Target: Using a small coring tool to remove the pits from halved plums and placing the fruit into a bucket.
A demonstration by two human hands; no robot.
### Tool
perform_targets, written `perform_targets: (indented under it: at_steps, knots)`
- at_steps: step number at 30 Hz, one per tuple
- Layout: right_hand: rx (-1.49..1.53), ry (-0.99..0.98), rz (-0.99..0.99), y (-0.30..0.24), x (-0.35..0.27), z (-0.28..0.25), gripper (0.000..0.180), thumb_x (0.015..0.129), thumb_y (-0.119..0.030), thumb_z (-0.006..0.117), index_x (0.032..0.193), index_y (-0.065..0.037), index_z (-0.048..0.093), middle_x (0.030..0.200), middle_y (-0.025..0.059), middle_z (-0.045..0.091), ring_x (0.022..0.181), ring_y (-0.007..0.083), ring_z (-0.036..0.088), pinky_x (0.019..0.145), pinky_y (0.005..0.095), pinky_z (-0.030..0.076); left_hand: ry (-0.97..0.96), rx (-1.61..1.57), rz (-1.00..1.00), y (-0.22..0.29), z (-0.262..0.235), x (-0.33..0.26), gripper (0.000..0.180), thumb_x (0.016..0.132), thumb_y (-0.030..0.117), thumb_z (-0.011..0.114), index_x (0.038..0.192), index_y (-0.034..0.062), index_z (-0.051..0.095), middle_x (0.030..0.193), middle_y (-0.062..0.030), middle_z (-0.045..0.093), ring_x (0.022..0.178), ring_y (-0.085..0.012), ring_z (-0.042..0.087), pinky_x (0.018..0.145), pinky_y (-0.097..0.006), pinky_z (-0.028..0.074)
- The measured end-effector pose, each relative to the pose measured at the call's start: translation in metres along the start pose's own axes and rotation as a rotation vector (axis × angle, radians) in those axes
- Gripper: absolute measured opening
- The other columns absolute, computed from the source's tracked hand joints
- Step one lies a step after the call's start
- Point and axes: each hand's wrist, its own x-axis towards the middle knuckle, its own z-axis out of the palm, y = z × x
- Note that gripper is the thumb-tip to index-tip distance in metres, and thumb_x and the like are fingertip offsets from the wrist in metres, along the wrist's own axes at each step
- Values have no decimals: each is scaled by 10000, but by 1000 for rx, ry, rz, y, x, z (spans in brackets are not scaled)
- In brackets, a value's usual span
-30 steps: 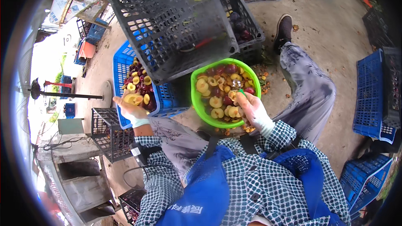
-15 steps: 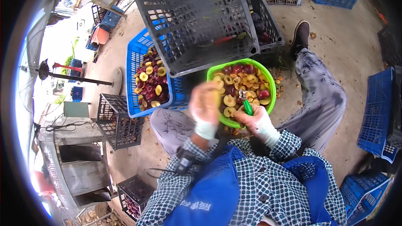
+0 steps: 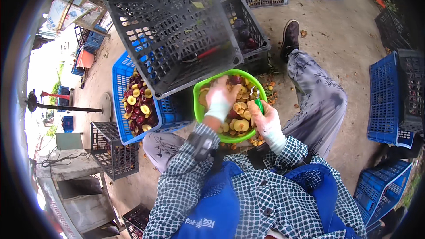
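A bright green bowl of plums, many of them cut into yellow halves, is between my knees. My left hand, in a whitish half-glove, reaches into its left side, thumb apart from the fingers; the fingertips are blurred among the fruit. At the bowl's right edge my right hand is closed around a green-handled corer. The metal loop of the corer points up over the fruit. To the left, a blue crate contains dark red plums and yellow halves.
A black crate leans tilted over the blue crate and near the bowl, a red-handled tool inside it. Behind is another black crate with whole plums. Blue crates stand at right; scraps litter the floor beside the bowl.
My left hand has moved from above the bowl's left rim down into the fruit. My right hand keeps the corer at the bowl's right side. The whole view has shifted.
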Motion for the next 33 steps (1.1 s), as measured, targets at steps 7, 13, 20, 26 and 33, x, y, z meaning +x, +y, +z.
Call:
perform_targets:
  at_steps: [7, 13, 20, 26, 33]
  knots:
    - [188, 26, 100, -12, 0, 2, 368, 995, -299, 618, 1193, 11, 626, 725, -48, 586, 613, 46, 533, 551, 237, 441, -105, -262, -112, -5, 12, 4, 432, 863, 312, 757, 1179, 42, 640, 1018, -167, 728, 899, -316, 711, 809, -400, 571]
    - [-320, 47, -259, 11, 12, -3, 381, 986, -338, 605, 1163, -3, 635, 802, 155, 705, 767, 288, 712, 696, 372, 545, -482, -1819, -695, 12, -62, -24, 448, 1059, 378, 483, 1328, 29, 564, 1221, -71, 639, 944, -182, 585, 764, -313, 490]
    - [-627, -188, -433, 14, -7, 12, 345, 980, -350, 574, 1147, -60, 659, 881, 220, 704, 813, 411, 690, 720, 485, 550, -490, -1649, -680, 7, -78, -64, 584, 1059, 562, 382, 1360, 78, 513, 1136, -55, 648, 761, -130, 524, 604, -257, 396]
    - [-706, -233, -413, 14, -12, 15, 358, 972, -367, 578, 1154, -66, 642, 796, 220, 690, 761, 423, 683, 698, 504, 545, -215, -1439, -728, 45, -81, -62, 562, 1048, 605, 356, 1201, 107, 564, 957, -38, 690, 605, -98, 544, 491, -232, 402]
    - [-765, -206, -452, 7, -18, 20, 365, 965, -360, 584, 1151, -49, 636, 719, 216, 673, 689, 422, 676, 645, 506, 547, -313, -1478, -756, 28, -87, -63, 541, 1046, 590, 397, 1127, 90, 585, 938, -43, 681, 730, -84, 608, 581, -204, 464]
